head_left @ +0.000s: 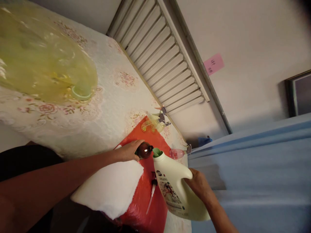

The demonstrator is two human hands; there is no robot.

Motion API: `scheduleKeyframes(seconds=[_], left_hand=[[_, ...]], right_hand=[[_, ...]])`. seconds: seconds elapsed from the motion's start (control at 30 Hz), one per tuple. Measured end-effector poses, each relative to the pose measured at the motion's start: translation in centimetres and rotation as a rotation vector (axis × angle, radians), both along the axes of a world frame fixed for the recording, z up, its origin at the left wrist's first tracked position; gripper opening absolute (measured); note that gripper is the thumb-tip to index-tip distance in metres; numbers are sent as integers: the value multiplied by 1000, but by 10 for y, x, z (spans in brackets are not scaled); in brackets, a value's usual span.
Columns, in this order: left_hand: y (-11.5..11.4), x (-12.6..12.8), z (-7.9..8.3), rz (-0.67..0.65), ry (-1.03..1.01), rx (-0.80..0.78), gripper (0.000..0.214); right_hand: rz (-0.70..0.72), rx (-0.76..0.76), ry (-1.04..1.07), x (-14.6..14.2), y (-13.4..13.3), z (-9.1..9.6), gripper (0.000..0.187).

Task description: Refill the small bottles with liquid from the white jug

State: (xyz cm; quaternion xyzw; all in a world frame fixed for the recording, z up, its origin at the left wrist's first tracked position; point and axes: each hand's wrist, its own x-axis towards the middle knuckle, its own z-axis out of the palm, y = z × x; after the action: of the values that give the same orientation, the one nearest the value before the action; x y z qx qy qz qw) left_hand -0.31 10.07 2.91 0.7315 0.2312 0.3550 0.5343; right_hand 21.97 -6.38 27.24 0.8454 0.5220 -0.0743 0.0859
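My left hand (130, 151) is closed around a dark brown bottle (145, 150), whose open neck points right. In my right hand (198, 182) is the handle of a large cream detergent jug (173, 191) with a printed label. The jug's green spout (157, 152) is right at the mouth of the brown bottle; I cannot make out any liquid between them. A pump dispenser top (153, 186) with a white tube lies on the red sheet (136, 210) below. A folded white cloth (114, 187) is beside my left forearm.
Several spray bottles (155, 124) with yellowish contents stand beyond the red sheet, and a pink spray bottle (178, 153) is near the jug. A big yellow plastic bag (43, 61) sits on the flowered tablecloth (107, 68). A radiator (165, 55) and a blue curtain (262, 171) border the table.
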Motion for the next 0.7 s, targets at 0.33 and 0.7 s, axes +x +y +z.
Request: scheduleKeyframes(seconds=[0.33, 0.7], left_hand=[[0, 0, 1, 7, -24, -9, 84], [0, 1, 0, 16, -17, -7, 84]], right_hand=[[-28, -2, 38, 2, -1, -1, 19], [-7, -3, 4, 5, 0, -1, 15]])
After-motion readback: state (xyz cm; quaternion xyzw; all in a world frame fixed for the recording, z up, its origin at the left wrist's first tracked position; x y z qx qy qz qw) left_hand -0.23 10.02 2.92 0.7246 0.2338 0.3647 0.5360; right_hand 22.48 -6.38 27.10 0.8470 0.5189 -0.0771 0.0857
